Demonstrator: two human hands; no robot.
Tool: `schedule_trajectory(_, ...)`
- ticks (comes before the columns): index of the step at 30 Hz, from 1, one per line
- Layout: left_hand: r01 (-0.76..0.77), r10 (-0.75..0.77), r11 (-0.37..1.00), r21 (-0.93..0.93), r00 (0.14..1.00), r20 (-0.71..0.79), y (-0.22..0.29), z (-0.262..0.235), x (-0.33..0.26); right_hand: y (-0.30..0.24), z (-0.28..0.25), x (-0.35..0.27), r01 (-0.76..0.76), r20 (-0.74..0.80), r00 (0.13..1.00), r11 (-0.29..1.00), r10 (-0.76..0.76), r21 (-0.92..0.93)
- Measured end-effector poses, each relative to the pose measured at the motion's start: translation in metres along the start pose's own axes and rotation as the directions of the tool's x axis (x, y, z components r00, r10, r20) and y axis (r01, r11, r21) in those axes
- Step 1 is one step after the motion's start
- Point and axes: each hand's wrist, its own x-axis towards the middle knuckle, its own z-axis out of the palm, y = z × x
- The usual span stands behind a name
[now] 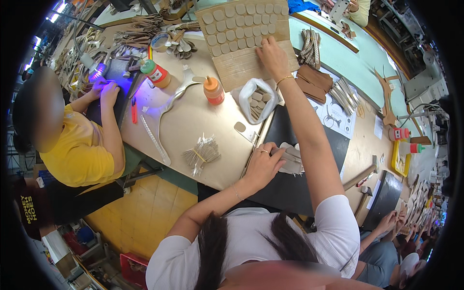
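My right hand (271, 57) reaches far forward to a sheet of brown cardboard (237, 67). Rows of small rounded beige pieces (234, 25) lie on it. The fingers are pinched together at the end of the lowest row, on one of these pieces as far as I can see. Close to my body, my left hand (263, 166) has its fingers closed on the edge of some pale grey leather strips (291, 158). These lie on a black work mat (270, 191); my right forearm hides part of them.
A white bag (256, 101) of beige pieces stands below the cardboard, beside an orange-capped bottle (213, 91). A tied bundle of strips (202, 153) lies left. Brown leather pieces (313, 83) and a hammer (360, 178) are to the right. A co-worker in yellow (82, 150) sits left.
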Motion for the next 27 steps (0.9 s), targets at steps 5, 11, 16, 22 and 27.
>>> schedule_trajectory(5,-0.015,0.015,0.996,-0.088,1.000,-0.001,-0.005,0.003,0.000,0.008,0.011,0.011,0.135,-0.003,0.991,0.984,-0.136,-0.112)
schedule_trajectory(11,-0.052,0.051,0.989,-0.141,0.999,-0.014,-0.002,0.005,-0.001,0.007,0.021,0.020,0.134,0.095,0.989,0.966,-0.115,-0.221)
schedule_trajectory(16,0.083,-0.073,0.973,-0.213,0.996,0.058,-0.003,0.004,-0.002,0.008,0.017,0.015,0.079,-0.156,0.984,0.994,-0.089,-0.071)
schedule_trajectory(22,0.154,-0.154,0.972,-0.179,0.988,0.014,-0.013,0.003,0.003,0.018,-0.028,-0.011,-0.381,-0.024,0.909,0.855,0.415,0.353)
schedule_trajectory(27,0.196,-0.189,0.957,-0.211,0.980,0.055,-0.014,-0.003,0.004,0.013,-0.105,-0.099,-0.295,0.114,0.934,0.549,0.339,0.782)
